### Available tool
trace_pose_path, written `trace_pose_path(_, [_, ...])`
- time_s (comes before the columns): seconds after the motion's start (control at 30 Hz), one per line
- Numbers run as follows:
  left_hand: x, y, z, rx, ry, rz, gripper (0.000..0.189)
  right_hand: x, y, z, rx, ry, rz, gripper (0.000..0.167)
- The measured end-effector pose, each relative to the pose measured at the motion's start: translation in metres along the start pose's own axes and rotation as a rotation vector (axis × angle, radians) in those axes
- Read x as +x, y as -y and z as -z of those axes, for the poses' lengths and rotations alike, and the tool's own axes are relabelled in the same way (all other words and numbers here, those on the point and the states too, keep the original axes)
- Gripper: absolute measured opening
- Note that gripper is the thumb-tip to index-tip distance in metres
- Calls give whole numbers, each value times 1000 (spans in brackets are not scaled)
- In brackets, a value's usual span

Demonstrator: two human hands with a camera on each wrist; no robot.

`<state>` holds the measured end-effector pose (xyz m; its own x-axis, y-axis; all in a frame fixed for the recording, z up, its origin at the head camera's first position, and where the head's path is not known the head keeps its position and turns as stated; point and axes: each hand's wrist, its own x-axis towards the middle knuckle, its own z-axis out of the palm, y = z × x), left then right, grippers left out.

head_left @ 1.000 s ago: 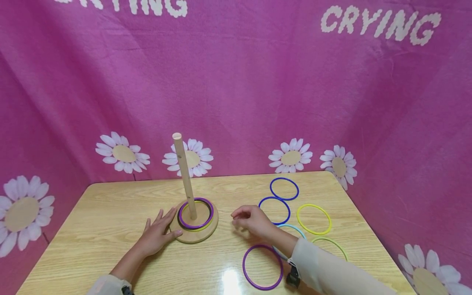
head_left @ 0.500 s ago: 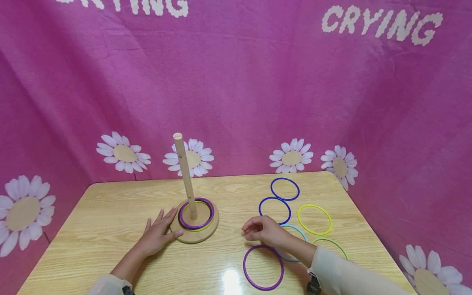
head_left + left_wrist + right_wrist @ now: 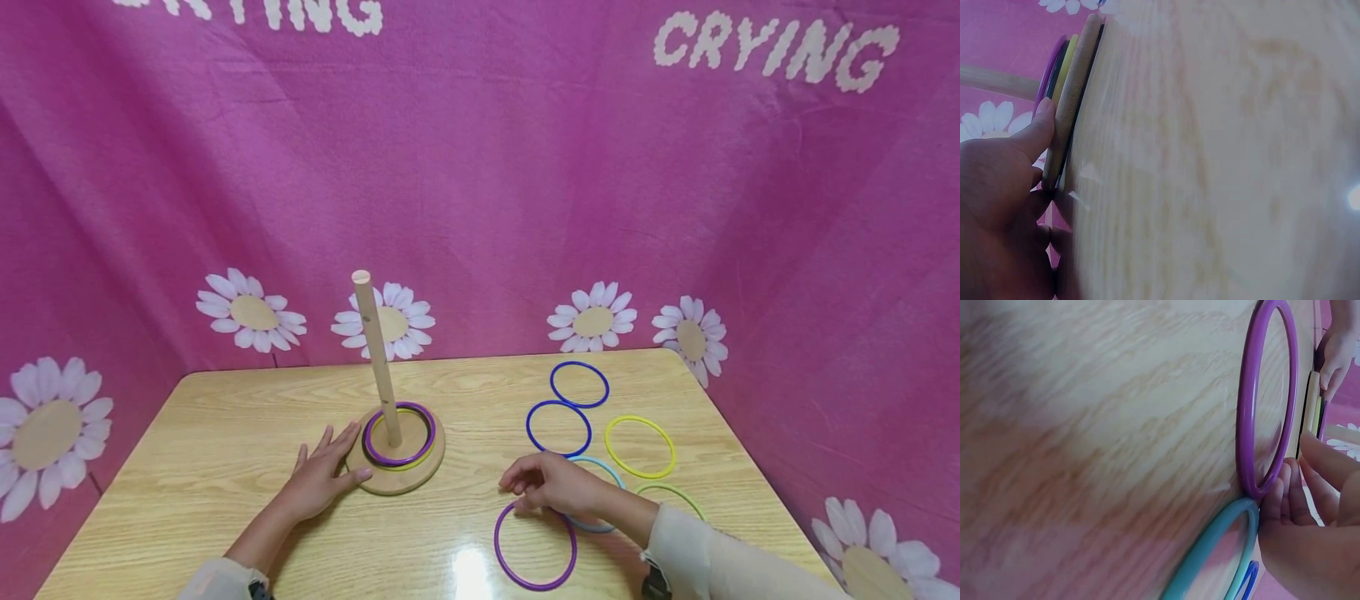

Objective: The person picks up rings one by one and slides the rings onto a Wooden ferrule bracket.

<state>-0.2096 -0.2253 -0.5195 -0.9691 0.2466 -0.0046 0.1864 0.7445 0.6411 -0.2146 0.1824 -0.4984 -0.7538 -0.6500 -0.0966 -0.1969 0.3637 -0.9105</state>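
A wooden post rises from a round wooden base, with purple, black and yellow rings lying around its foot. My left hand rests against the left side of this base, fingers spread and thumb on its edge; the left wrist view has that thumb up against the rim. Over the far edge of a loose purple ring hovers my right hand, its fingers loosely bent and thumb apart from them. It holds nothing. Partly beneath it lies a light blue ring.
Two dark blue rings, touching each other, lie toward the table's back right. A yellow ring and a lime green ring, partly covered by the right sleeve, lie farther right. Behind the wooden table hangs a pink curtain.
My right hand has moved right and nearer to me, from beside the base to above the loose purple ring's far edge. The left hand and the rings have stayed in place.
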Motion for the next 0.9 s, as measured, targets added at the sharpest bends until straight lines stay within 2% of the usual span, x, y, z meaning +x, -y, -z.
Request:
trace_pose_path(0.2, [1,2,-1,2,2,-4,88,0,-3,-1,-43,13,-3,27])
trace_pose_path(0.53, [2,4,-1,9,-5,-10,87,3,0,-7,-146,-44,4,24])
trace_pose_path(0.9, [1,2,-1,5,-3,-6,87,8,3,-7,-200,-34,-14,19])
